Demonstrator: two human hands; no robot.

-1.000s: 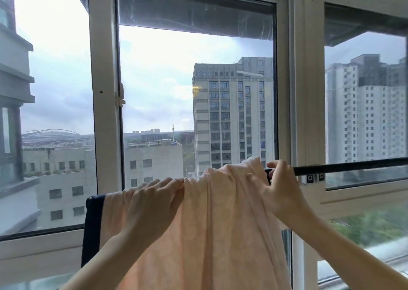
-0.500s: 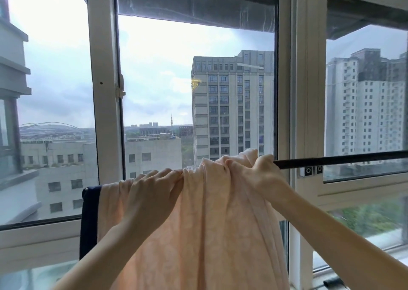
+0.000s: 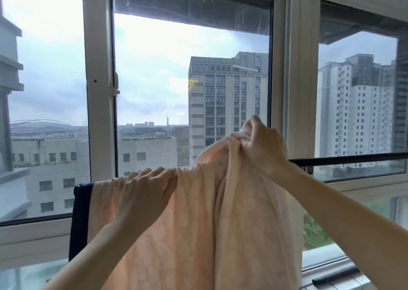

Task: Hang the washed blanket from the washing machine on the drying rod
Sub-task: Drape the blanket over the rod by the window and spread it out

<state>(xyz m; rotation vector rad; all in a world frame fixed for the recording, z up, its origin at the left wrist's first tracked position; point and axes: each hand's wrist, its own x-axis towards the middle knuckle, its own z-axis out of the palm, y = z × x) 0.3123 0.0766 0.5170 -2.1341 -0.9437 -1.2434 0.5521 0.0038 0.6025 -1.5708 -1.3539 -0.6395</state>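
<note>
A pale peach blanket [image 3: 198, 234] with a faint pattern hangs over the dark drying rod [image 3: 348, 158], which runs across the windows at chest height. My left hand [image 3: 143, 192] lies on top of the blanket where it folds over the rod, fingers curled over the cloth. My right hand [image 3: 260, 148] grips a bunched fold of the blanket and holds it lifted above the rod. The rod is hidden under the cloth left of my right wrist.
A dark blue cloth [image 3: 80, 219] hangs on the rod just left of the blanket. White window frames [image 3: 98, 91] stand close behind the rod. The rod's right stretch is bare. A dark tube [image 3: 335, 276] lies on the sill at the lower right.
My right hand has let go of the rod, taken hold of the blanket's right fold and raised it above the rod. The left hand stays on the blanket.
</note>
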